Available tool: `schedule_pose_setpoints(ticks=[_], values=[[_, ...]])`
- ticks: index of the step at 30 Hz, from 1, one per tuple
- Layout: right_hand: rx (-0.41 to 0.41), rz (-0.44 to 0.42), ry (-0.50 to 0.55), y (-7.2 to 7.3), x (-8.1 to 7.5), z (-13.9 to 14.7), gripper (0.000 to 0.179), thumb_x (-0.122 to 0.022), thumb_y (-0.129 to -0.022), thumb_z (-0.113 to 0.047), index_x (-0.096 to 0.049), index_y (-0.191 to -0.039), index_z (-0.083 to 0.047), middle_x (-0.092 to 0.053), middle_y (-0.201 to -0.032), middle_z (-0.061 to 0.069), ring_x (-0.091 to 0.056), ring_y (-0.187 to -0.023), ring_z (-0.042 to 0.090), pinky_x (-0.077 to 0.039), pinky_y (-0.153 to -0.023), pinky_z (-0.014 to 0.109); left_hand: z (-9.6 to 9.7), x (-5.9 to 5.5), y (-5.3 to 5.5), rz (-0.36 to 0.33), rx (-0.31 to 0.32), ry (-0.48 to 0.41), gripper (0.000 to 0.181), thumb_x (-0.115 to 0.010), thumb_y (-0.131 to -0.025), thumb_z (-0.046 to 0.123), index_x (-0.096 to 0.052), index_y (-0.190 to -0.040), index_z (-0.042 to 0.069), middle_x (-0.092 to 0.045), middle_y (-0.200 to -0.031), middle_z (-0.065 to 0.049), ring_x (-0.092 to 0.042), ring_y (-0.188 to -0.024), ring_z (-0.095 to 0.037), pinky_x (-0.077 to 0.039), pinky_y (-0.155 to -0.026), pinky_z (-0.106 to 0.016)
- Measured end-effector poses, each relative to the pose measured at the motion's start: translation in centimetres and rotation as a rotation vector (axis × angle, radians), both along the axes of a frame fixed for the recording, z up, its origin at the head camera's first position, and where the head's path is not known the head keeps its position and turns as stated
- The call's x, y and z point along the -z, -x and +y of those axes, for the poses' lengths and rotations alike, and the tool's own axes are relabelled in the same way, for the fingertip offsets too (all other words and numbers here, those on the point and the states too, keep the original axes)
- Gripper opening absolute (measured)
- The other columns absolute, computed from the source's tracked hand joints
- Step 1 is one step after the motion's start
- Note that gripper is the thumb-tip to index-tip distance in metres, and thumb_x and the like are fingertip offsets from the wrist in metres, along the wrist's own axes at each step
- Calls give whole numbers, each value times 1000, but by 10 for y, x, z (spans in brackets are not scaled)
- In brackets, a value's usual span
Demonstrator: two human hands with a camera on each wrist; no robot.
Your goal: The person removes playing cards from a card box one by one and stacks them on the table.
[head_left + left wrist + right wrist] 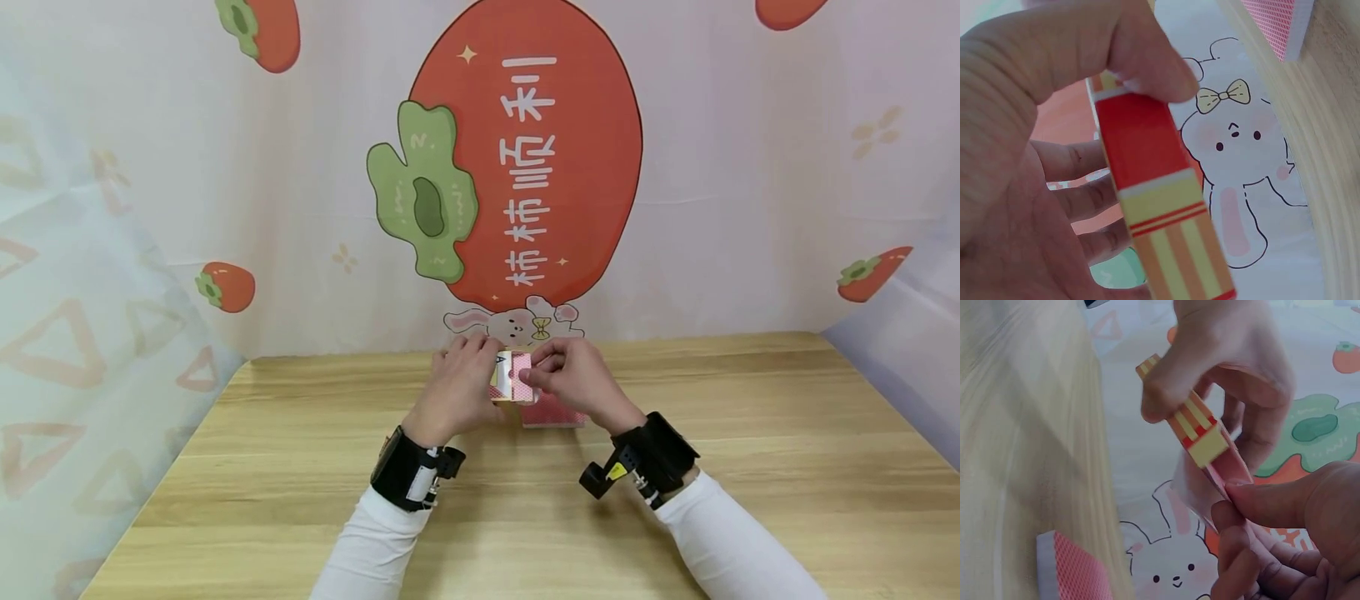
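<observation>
My left hand (pixel 459 390) grips a playing card box (pixel 1160 187) by its narrow sides. The box has orange and yellow stripes with a red band, and a letter A shows on its face in the head view. With thumb and fingertips, my right hand (pixel 581 379) pinches a pink patterned piece (pixel 522 373) at the box's open end. Whether that piece is a flap or a card, I cannot tell. Below and behind the hands, a deck of cards (pixel 553 414) with red patterned backs lies on the table, partly hidden in the head view.
The wooden table (pixel 300 475) reaches back to a cloth backdrop (pixel 712 208) printed with persimmons and a rabbit. Both wrists wear black camera straps (pixel 408 475). The box is held above the table, near its back edge.
</observation>
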State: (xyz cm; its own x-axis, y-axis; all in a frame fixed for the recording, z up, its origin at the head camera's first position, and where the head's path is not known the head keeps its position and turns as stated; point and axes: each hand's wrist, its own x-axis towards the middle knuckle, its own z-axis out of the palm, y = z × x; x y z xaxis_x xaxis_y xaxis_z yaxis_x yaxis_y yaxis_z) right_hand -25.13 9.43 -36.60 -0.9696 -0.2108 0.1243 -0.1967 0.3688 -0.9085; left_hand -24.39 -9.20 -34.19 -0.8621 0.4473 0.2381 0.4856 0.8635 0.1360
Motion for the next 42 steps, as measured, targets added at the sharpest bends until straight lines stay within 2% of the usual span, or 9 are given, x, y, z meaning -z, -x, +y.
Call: schedule_pose_setpoints(ticks=[5, 11, 14, 16, 19, 22, 24, 29, 42], values=[[11, -19, 16, 1, -3, 4, 27, -71, -77, -21, -59, -95, -4, -63, -75, 10, -57, -70, 37, -47, -58, 37, -5, 1, 4, 46, -19, 11, 76, -81, -53, 39, -51, -117, 14, -48, -117, -2, -40, -109, -24, -33, -87, -50], [22, -46, 6, 2, -7, 10, 29, -70, -78, -21, -59, -97, -4, -63, -76, 9, -58, -69, 34, -48, -66, 46, -10, 0, 5, 68, -47, 23, 73, -81, -53, 39, -51, -116, 16, -49, -115, -1, -41, -107, -24, -32, -89, -50], [34, -15, -52, 1, -10, 13, 32, -71, -77, -26, -59, -98, -5, -63, -80, 7, -59, -73, 30, -48, -67, 43, -11, 0, 5, 66, -53, 21, 72, -81, -53, 36, -52, -116, 16, -48, -115, -1, -42, -108, -25, -32, -89, -50], [40, 59, -125, 0, -12, 14, 36, -73, -75, -29, -59, -100, -7, -62, -86, 4, -58, -78, 27, -48, -68, 38, -11, 0, 6, 67, -52, 16, 71, -81, -54, 34, -52, -115, 15, -49, -115, -2, -42, -108, -25, -32, -89, -50], [11, 268, -280, -3, -16, 14, 43, -76, -71, -32, -60, -105, -11, -61, -97, 0, -55, -89, 18, -45, -74, 33, -11, 0, 5, 67, -49, 17, 69, -80, -55, 32, -52, -115, 15, -49, -114, -2, -42, -108, -25, -32, -89, -50], [-84, 466, -407, -5, -18, 12, 51, -78, -69, -31, -59, -114, -15, -58, -111, -4, -50, -103, 14, -41, -85, 33, -11, 0, 6, 73, -41, 32, 68, -77, -56, 32, -52, -117, 16, -48, -114, -1, -42, -108, -24, -33, -88, -50], [-148, 539, -462, -6, -19, 10, 54, -78, -69, -30, -59, -117, -17, -55, -119, -4, -47, -111, 15, -38, -91, 34, -10, 1, 6, 76, -28, 41, 67, -75, -57, 33, -52, -118, 18, -48, -115, 0, -41, -109, -23, -34, -88, -49], [-209, 538, -508, -9, -18, 8, 50, -77, -70, -24, -60, -116, -15, -50, -127, 0, -43, -119, 19, -36, -95, 39, -9, 1, 6, 89, 8, 45, 68, -75, -58, 34, -51, -120, 18, -48, -117, 1, -41, -112, -23, -35, -88, -50], [-218, 535, -552, -8, -19, 8, 46, -79, -66, -22, -64, -109, -15, -55, -121, -1, -48, -114, 18, -37, -93, 37, -10, 0, 5, 110, 24, 41, 69, -75, -56, 33, -51, -120, 20, -49, -114, 2, -42, -111, -22, -35, -88, -50]])
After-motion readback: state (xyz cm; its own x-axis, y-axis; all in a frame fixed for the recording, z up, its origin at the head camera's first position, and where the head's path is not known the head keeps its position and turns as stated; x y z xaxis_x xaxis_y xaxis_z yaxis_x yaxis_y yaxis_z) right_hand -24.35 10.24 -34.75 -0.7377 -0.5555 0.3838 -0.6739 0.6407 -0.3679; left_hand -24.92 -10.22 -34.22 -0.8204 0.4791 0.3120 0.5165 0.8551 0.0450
